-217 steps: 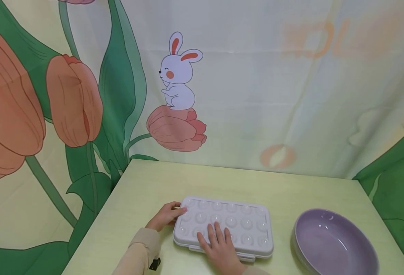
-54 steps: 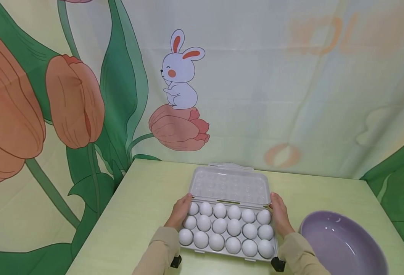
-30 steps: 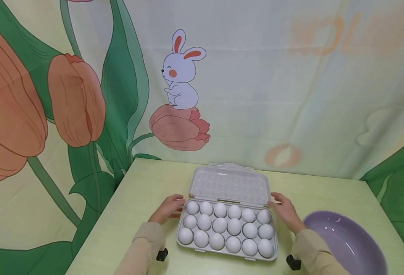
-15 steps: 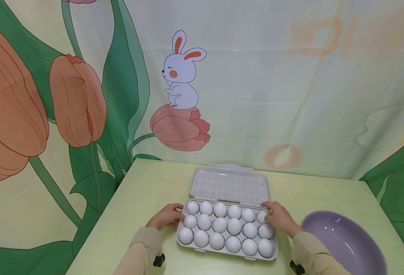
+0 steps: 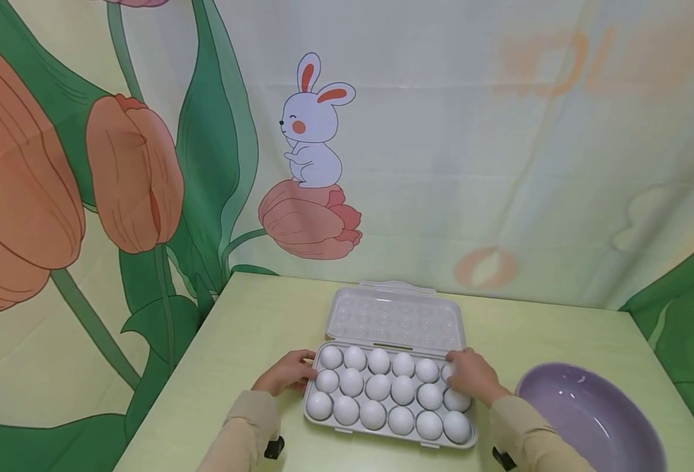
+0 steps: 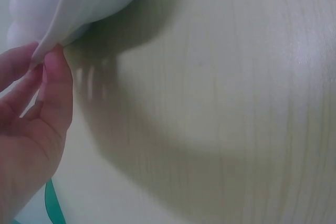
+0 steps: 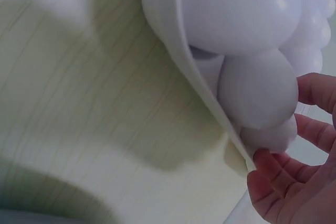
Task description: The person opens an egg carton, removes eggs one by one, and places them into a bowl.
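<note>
A white plastic egg carton (image 5: 386, 433) lies unfolded on the table, its clear lid (image 5: 395, 318) flipped back toward the wall. White eggs (image 5: 377, 387) fill its rows. At the left end, my left hand (image 5: 288, 372) pinches the carton's rim between thumb and fingers, as the left wrist view also shows. My right hand (image 5: 472, 375) reaches over the far right corner, its fingers curled about the corner egg (image 7: 270, 136), which it partly hides in the head view. In the right wrist view, the neighbouring egg (image 7: 257, 88) sits close to the upper finger.
A purple bowl (image 5: 588, 413) stands to the right of the carton, close to the right forearm. Pale yellow-green table (image 5: 205, 393) surrounds the carton. Behind it hangs a cloth backdrop (image 5: 417, 164) printed with tulips and a rabbit.
The carton, closed at first, was opened and its lid laid back. Both hands left the lid's sides; the left came to the left rim, the right moved inward onto the far right egg.
</note>
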{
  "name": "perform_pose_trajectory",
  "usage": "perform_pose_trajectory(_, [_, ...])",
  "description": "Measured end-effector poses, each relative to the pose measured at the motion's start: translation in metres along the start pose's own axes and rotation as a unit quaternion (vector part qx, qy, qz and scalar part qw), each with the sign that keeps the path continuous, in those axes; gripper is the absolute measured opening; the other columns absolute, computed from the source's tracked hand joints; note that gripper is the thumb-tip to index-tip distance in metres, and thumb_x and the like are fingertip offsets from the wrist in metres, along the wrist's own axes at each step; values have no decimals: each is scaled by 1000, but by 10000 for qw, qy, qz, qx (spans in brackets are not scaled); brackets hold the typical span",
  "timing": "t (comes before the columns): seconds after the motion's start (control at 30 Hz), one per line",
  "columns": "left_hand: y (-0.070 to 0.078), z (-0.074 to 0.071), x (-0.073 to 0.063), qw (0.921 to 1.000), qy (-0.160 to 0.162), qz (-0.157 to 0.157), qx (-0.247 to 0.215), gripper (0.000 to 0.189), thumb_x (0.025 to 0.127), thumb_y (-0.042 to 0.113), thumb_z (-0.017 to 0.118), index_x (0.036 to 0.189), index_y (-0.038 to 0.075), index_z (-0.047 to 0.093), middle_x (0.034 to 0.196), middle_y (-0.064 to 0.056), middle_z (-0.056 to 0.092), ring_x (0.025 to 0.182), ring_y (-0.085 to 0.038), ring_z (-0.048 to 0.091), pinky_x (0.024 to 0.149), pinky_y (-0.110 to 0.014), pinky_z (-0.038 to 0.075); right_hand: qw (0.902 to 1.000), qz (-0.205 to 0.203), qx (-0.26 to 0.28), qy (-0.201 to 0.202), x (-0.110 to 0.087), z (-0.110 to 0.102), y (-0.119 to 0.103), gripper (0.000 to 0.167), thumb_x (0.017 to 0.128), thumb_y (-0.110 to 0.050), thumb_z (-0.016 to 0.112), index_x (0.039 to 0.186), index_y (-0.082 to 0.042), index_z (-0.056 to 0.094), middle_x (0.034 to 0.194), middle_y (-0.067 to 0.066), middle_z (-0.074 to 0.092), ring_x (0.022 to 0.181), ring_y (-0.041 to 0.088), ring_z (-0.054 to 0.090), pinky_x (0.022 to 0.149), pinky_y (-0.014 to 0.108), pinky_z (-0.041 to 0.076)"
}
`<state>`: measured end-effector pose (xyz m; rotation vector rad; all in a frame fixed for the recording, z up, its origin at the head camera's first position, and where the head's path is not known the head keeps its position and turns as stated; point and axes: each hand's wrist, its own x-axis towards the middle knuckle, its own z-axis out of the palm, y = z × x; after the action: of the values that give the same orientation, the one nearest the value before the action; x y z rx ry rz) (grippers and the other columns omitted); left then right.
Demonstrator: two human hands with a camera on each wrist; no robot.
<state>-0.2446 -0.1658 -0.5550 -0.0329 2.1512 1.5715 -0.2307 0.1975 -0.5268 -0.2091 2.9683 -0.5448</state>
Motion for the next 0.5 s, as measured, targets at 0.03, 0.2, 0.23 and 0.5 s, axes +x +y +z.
perform_pose_trajectory(0.03, [0, 0, 0, 10000, 5, -1, 6, 42, 77, 0, 54, 118, -6, 44, 86, -9, 60, 69, -14, 57, 58, -27, 47, 10000, 35, -48, 2, 0, 1, -1, 42, 61, -15, 65, 102, -7, 61, 92, 16, 54, 76, 24, 52, 55, 35, 42])
perform_pose_trajectory(0.2, [-1, 0, 0, 10000, -10, 4, -10, 43, 77, -1, 54, 118, -7, 44, 86, -9, 60, 69, -14, 57, 58, -27, 47, 9995, 221, -217, 70, 2, 6, -5, 40, 61, -15, 65, 100, -7, 62, 89, 16, 51, 76, 27, 50, 52, 35, 40])
perform_pose_trajectory(0.23, [-1, 0, 0, 10000, -5, 4, -25, 43, 77, -1, 54, 118, -7, 44, 86, -9, 60, 69, -14, 56, 58, -28, 47, 9993, 258, -267, 92, 2, 8, -5, 38, 61, -15, 65, 99, -8, 62, 88, 16, 51, 75, 27, 50, 51, 35, 40])
perform_pose_trajectory(0.5, [-3, 2, 3, 9999, 100, -28, -31, 41, 77, -2, 53, 117, -5, 46, 83, -6, 58, 67, -13, 55, 56, -27, 46, 9971, 569, -408, 294, 8, 18, -11, 32, 61, -12, 67, 91, -6, 60, 84, 20, 49, 72, 31, 50, 49, 39, 40])
